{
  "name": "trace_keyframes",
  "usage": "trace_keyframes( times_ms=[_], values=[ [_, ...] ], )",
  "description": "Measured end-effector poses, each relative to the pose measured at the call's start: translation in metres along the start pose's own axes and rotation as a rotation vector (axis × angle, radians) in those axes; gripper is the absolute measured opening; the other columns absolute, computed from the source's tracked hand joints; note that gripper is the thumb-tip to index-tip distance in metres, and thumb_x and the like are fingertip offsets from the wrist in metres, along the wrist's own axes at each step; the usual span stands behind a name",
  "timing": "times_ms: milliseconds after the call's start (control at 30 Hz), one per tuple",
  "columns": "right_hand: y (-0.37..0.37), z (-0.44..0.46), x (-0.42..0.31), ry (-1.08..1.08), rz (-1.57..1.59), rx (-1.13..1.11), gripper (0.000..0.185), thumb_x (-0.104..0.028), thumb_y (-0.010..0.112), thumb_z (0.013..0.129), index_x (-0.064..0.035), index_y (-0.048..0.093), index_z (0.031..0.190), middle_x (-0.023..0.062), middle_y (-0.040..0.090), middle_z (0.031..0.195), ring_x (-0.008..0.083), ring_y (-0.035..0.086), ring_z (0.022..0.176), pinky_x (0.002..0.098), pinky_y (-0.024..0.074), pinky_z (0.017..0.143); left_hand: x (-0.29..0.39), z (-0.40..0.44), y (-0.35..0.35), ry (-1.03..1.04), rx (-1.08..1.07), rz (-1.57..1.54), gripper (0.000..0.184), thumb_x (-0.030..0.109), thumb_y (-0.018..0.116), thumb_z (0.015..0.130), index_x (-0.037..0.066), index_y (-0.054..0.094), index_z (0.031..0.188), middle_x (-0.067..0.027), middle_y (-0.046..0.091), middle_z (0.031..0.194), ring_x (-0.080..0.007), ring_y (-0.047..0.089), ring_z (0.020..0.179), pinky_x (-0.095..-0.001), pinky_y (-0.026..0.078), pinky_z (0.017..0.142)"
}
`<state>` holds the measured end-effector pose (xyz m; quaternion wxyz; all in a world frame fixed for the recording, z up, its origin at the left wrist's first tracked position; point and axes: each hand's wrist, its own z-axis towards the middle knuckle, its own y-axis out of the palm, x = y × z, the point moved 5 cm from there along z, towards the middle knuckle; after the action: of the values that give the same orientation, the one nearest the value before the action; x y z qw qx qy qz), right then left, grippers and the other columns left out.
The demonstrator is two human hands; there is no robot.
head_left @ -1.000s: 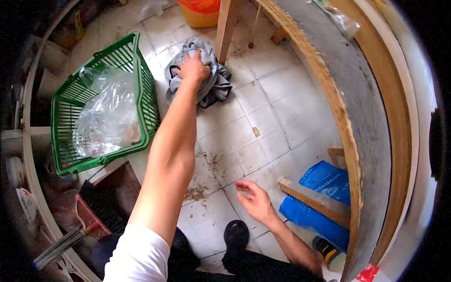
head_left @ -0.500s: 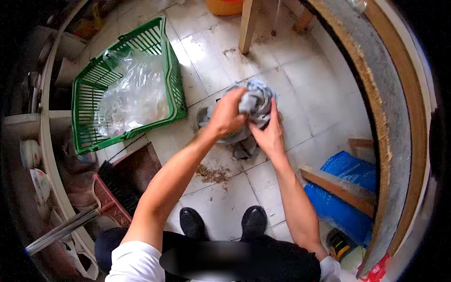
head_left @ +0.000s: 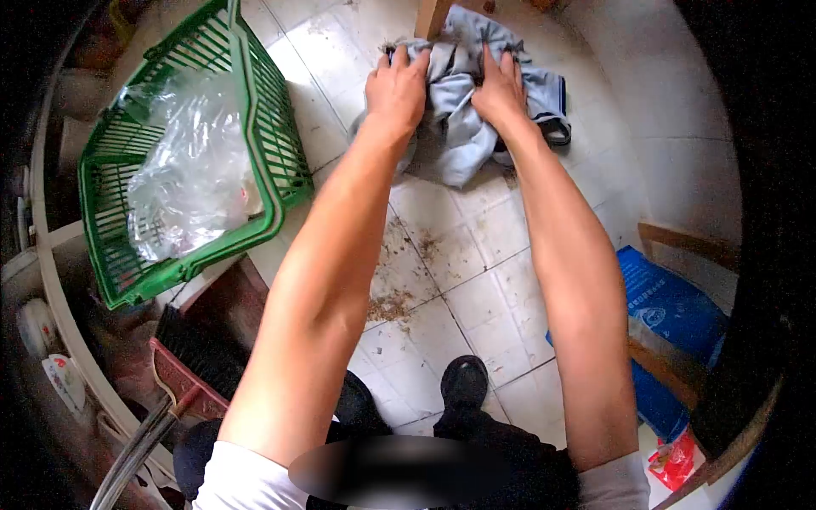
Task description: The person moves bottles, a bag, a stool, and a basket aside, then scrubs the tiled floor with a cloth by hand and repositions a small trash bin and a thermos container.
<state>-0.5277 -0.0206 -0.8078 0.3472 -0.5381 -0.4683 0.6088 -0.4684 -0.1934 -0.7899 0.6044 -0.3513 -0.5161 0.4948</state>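
Note:
A rumpled grey-blue rag [head_left: 463, 102] with dark trim, perhaps an old garment, is spread over the tiled floor at the foot of a wooden leg. On its left part lies my left hand [head_left: 398, 89], fingers stretched forward and pressing down. My right hand [head_left: 503, 89] rests on the right part of the same rag, with its fingers spread. Both palms face down, and their undersides are hidden. Brown dirt [head_left: 391, 304] is scattered on the tiles [head_left: 476, 310] between my arms.
A green basket [head_left: 280, 140] holding clear plastic bags [head_left: 191, 161] stands at left. Below it are a black-bristled broom [head_left: 200, 353] and a reddish dustpan [head_left: 223, 302]. The wooden leg [head_left: 432, 19] rises by the rag. Blue packaging [head_left: 676, 306] and wooden pieces [head_left: 688, 245] lie at right.
The rag was bunched up between both hands; now it is spread out on the floor farther forward. Both arms have reached forward, and the fingers have opened out. The view has shifted.

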Motion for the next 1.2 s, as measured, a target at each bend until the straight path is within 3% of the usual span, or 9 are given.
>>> trace_keyframes(
  times_ms=[67, 233, 500, 567, 733, 867, 1033, 1133, 1200],
  values=[
    [0.003, 0.006, 0.002, -0.04, 0.03, -0.061, 0.07, -0.02, 0.064, 0.09, -0.0231, 0.038, 0.154, 0.0174, 0.023, 0.164, 0.0449, 0.025, 0.148, 0.0629, 0.031, 0.115, 0.003, 0.003, -0.001, -0.027, -0.017, -0.027, 0.041, 0.011, 0.053, 0.091, 0.019, 0.06, 0.131, -0.0118, 0.06, 0.13, -0.0374, 0.061, 0.114, -0.0478, 0.055, 0.088],
    [-0.017, -0.015, -0.003, -0.26, -0.062, 0.057, 0.056, -0.004, 0.057, 0.082, -0.0137, 0.057, 0.137, 0.0212, 0.056, 0.128, 0.0438, 0.057, 0.113, 0.0524, 0.0491, 0.097, 0.007, -0.002, -0.011, 0.021, 0.012, 0.089, 0.02, 0.01, 0.059, 0.087, 0.013, 0.069, 0.104, -0.0106, 0.064, 0.112, -0.0341, 0.064, 0.105, -0.0484, 0.055, 0.082],
    [-0.022, -0.215, -0.035, -0.38, 0.105, -0.007, 0.05, 0.003, 0.06, 0.075, -0.0113, 0.059, 0.124, 0.0216, 0.054, 0.117, 0.0442, 0.055, 0.105, 0.0546, 0.0505, 0.088, 0.005, -0.188, -0.052, -0.115, -0.261, 0.149, 0.013, 0.011, 0.059, 0.088, 0.011, 0.067, 0.099, -0.0092, 0.063, 0.11, -0.0337, 0.061, 0.106, -0.052, 0.053, 0.085],
    [-0.015, -0.292, -0.035, -0.396, 0.165, -0.014, 0.051, 0.003, 0.06, 0.073, -0.0107, 0.06, 0.123, 0.0223, 0.053, 0.117, 0.0442, 0.054, 0.107, 0.0542, 0.0504, 0.089, 0.009, -0.25, -0.063, -0.145, -0.359, 0.113, 0.019, 0.01, 0.052, 0.091, 0.007, 0.066, 0.104, -0.016, 0.069, 0.1, -0.0401, 0.069, 0.086, -0.0516, 0.057, 0.073],
    [-0.055, -0.387, -0.041, -0.322, 0.512, -0.24, 0.046, 0.006, 0.055, 0.074, -0.0094, 0.063, 0.116, 0.0241, 0.052, 0.114, 0.0451, 0.055, 0.103, 0.0555, 0.0498, 0.086, 0.021, -0.276, -0.103, -0.091, -1.404, 0.229, 0.03, 0.012, 0.059, 0.082, 0.006, 0.077, 0.105, -0.0209, 0.069, 0.119, -0.0357, 0.068, 0.112, -0.048, 0.055, 0.091],
    [-0.145, -0.324, -0.028, -0.198, 0.426, 0.065, 0.042, 0.008, 0.052, 0.076, -0.0089, 0.064, 0.113, 0.0221, 0.053, 0.117, 0.0407, 0.056, 0.107, 0.0492, 0.0525, 0.091, 0.057, -0.198, -0.142, -0.028, -1.064, -0.021, 0.042, 0.002, 0.062, 0.068, -0.001, 0.07, 0.109, -0.0265, 0.071, 0.101, -0.0393, 0.071, 0.093, -0.0444, 0.057, 0.077],
    [-0.202, -0.227, 0.027, -0.099, -0.046, 0.608, 0.039, 0.0, 0.058, 0.081, -0.0111, 0.066, 0.118, 0.0176, 0.058, 0.123, 0.0408, 0.058, 0.108, 0.0527, 0.0499, 0.089, 0.134, -0.121, -0.162, 0.139, -0.204, -0.319, 0.047, 0.007, 0.068, 0.075, 0.005, 0.06, 0.121, -0.0262, 0.066, 0.107, -0.0454, 0.063, 0.104, -0.0497, 0.052, 0.09],
    [-0.174, -0.161, 0.06, 0.167, -0.067, 0.291, 0.052, -0.027, 0.062, 0.09, -0.0167, 0.051, 0.14, 0.0265, 0.043, 0.14, 0.0499, 0.043, 0.128, 0.0622, 0.0416, 0.099, 0.162, -0.108, -0.124, 0.13, -0.178, -0.228, 0.08, 0.01, 0.075, 0.075, 0.018, 0.042, 0.148, -0.0289, 0.04, 0.15, -0.0497, 0.046, 0.132, -0.0523, 0.045, 0.107],
    [-0.148, -0.131, 0.074, 0.314, 0.028, 0.103, 0.071, -0.047, 0.065, 0.089, -0.0216, 0.04, 0.15, 0.0298, 0.031, 0.151, 0.0555, 0.029, 0.139, 0.0659, 0.0349, 0.106, 0.17, -0.114, -0.109, 0.155, -0.33, -0.292, 0.088, 0.02, 0.08, 0.076, 0.014, 0.038, 0.153, -0.0448, 0.03, 0.147, -0.0547, 0.034, 0.14, -0.0493, 0.037, 0.115]
  ],
)
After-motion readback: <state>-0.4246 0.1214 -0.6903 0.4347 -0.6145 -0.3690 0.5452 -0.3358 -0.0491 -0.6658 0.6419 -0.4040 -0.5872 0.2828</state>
